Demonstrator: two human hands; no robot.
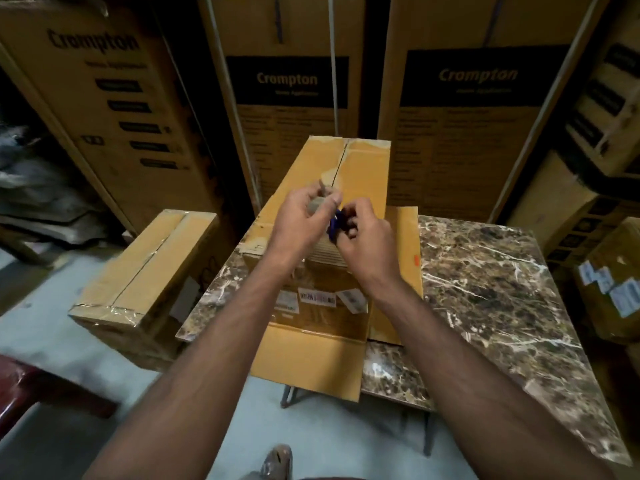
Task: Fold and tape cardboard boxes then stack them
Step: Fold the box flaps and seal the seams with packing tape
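Note:
A long cardboard box lies on the marble table, its far flaps closed along a centre seam and its near flaps hanging open over the table edge. Above the middle of the box, my left hand grips a roll of clear tape with a strip lifted from it. My right hand pinches a small blue object right beside the roll. A taped, closed box sits to the left of the table, lower down.
Tall printed cartons stand close behind the table and on the left. More boxes are stacked at the right. A dark red stool stands on the floor at the left, and my foot is at the bottom.

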